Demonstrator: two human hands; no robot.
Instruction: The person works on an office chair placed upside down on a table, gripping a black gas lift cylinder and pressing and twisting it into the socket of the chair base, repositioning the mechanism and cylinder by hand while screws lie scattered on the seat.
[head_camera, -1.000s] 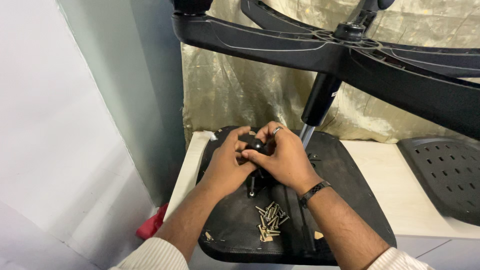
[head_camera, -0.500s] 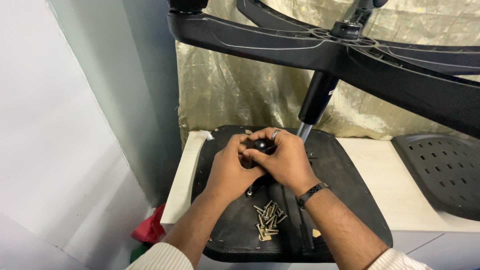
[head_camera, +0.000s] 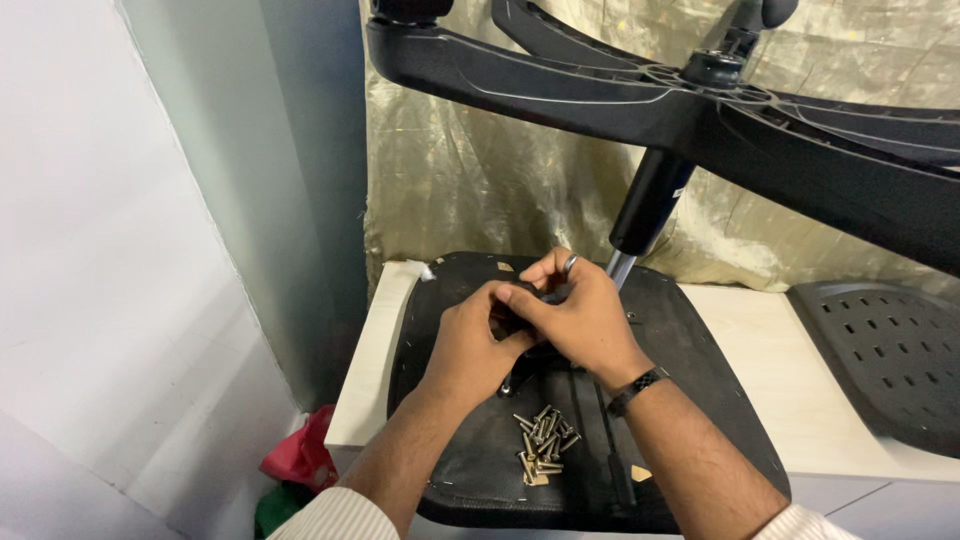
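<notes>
An upturned black chair seat (head_camera: 690, 330) lies on a white table (head_camera: 760, 340). Its gas cylinder (head_camera: 648, 205) rises to the black star base (head_camera: 620, 95) overhead. My left hand (head_camera: 465, 345) and my right hand (head_camera: 575, 315) are cupped together over a small black part (head_camera: 510, 320) on the seat's mechanism, which they mostly hide. The right hand wears a ring and a black wrist band. Several brass-coloured screws (head_camera: 542, 442) lie in a loose pile on the seat, just in front of my hands.
A perforated black chair panel (head_camera: 885, 350) lies on the table at the right. A crinkled golden sheet (head_camera: 480, 190) hangs behind. A grey wall stands at the left, with red and green cloth (head_camera: 295, 465) on the floor below the table edge.
My hands stay closed over the black part, fingers shifting slightly. The view has drifted a little to the right and down.
</notes>
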